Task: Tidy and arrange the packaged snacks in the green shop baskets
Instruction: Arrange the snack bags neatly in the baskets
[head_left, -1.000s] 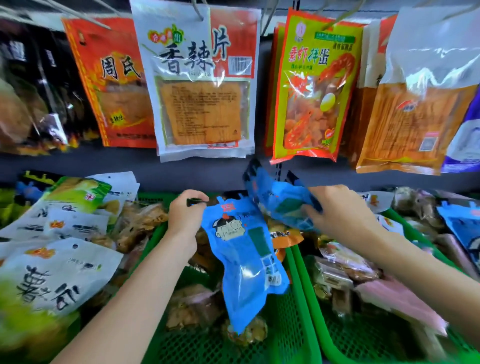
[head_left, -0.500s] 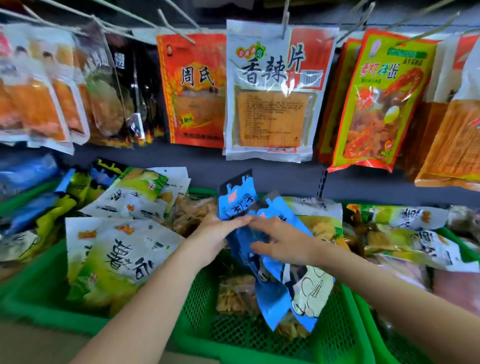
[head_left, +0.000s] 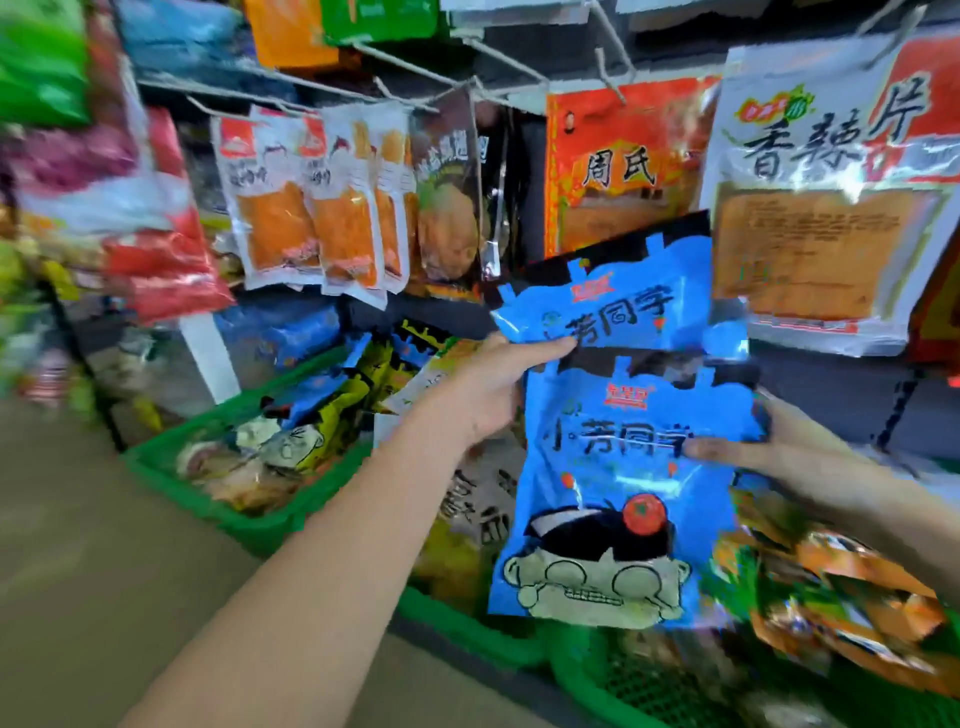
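Note:
Two blue snack packets with a cartoon face are lifted in front of the shelf. My left hand grips the upper blue packet at its left edge. My right hand pinches the lower blue packet at its right edge, thumb on the front. Below them lies a green basket with orange and green packets. A second green basket to the left holds yellow, blue and clear packets.
Hanging packets fill the hooks above: orange strips, a red-orange bag, a white bag with black characters. Red and green bags hang at far left. Bare floor shows at lower left.
Both blue packets have been lifted out of the basket and now hang upright, one in each hand. The view has swung to the left, showing the left basket and hanging rack.

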